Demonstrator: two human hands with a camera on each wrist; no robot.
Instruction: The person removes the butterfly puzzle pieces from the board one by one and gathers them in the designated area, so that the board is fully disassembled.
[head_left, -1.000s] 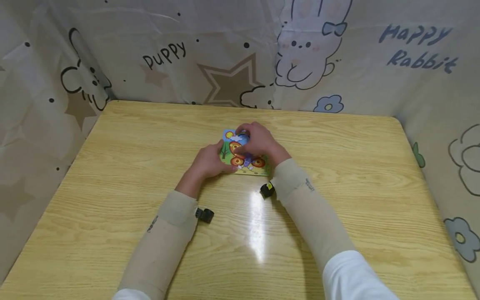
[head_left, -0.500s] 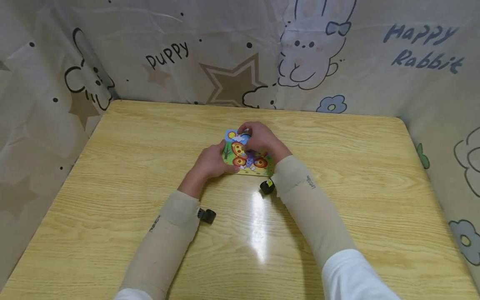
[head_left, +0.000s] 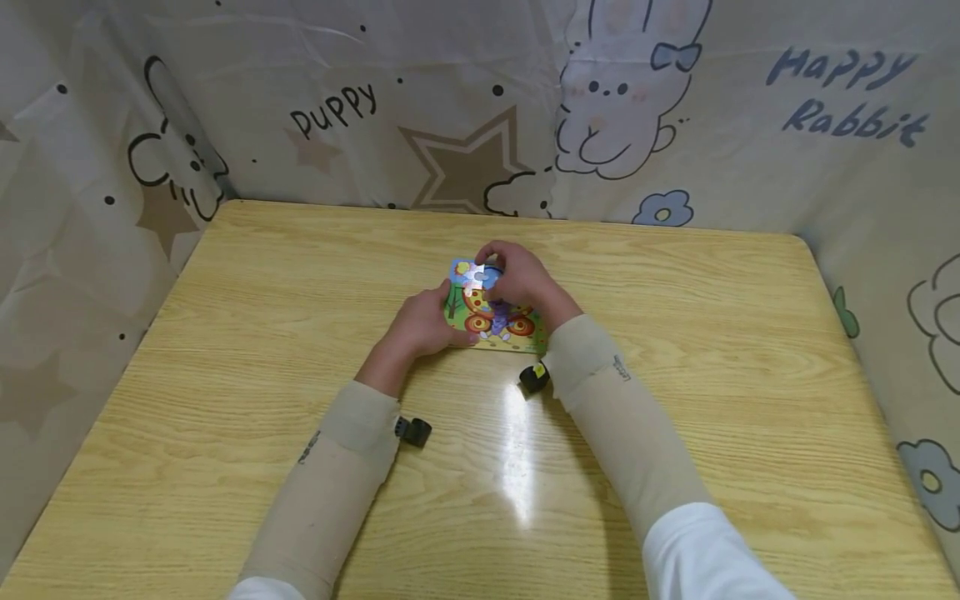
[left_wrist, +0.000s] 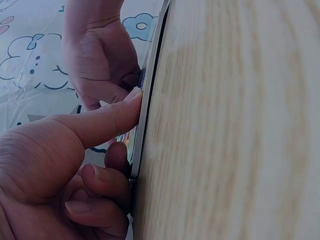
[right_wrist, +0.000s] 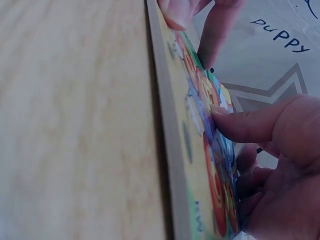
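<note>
A small jigsaw puzzle board (head_left: 457, 321) with a butterfly picture lies flat on the wooden table. My left hand (head_left: 425, 322) holds its left side, the thumb along the near edge and the other fingers curled at the left edge. Over the upper right part, my right hand (head_left: 521, 273) curls its thumb and index finger around a blue jigsaw piece (head_left: 492, 276), hiding the board's right side. In the right wrist view the right thumb (right_wrist: 245, 124) rests on the butterfly picture (right_wrist: 212, 150). Glare whitens a piece (head_left: 474, 277) beside the printed sun.
The wooden table (head_left: 300, 275) extends around the board. Curtains (head_left: 450, 100) printed with cartoons stand along its back and sides. Small black cameras (head_left: 534, 377) stick out from both wrists, low over the tabletop.
Bright glare has appeared on the piece beside the sun. The right fingers have shifted very slightly; the left hand and board keep their place on the table.
</note>
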